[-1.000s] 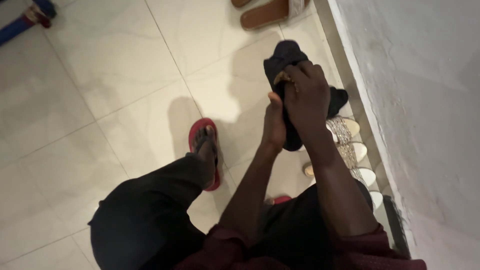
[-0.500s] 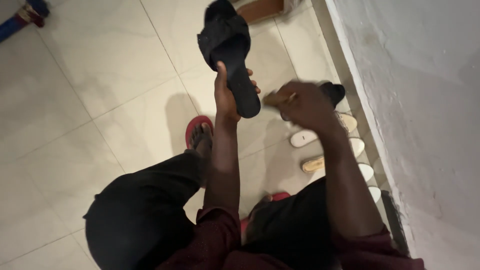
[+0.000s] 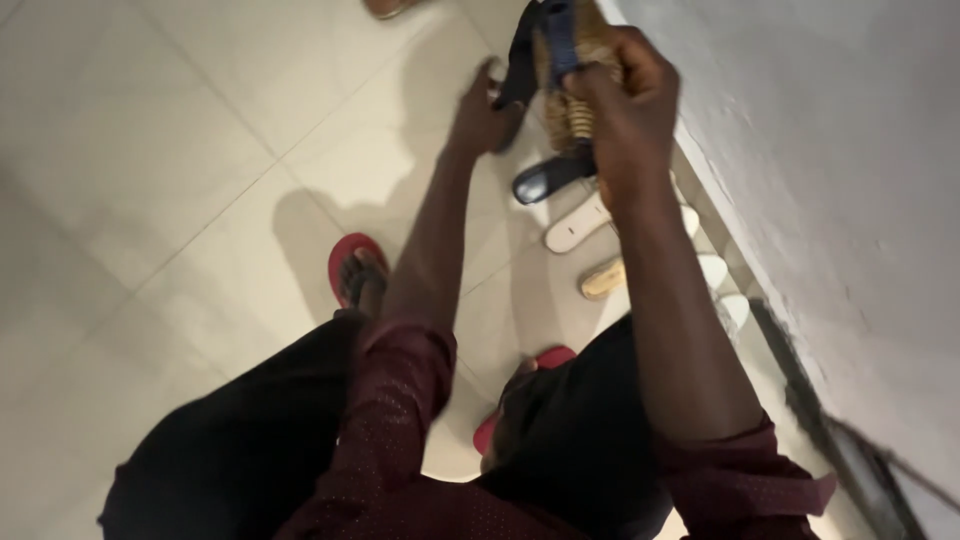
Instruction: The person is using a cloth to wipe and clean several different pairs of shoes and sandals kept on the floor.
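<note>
My right hand is raised near the wall and grips a brown woven sandal with a dark blue strap. My left hand reaches forward and low, its fingers closed on the end of a black slipper that stands up beside the woven sandal. Just below both hands a dark slipper lies on the tiled floor.
Pale sandals and a tan one lie in a row along the grey wall. My feet wear red flip-flops on the cream tile floor. Another sandal shows at the top edge.
My left hand has carried the black slipper from mid-air down toward the wall. My right hand has picked the brown woven sandal off the row and lifted it.
</note>
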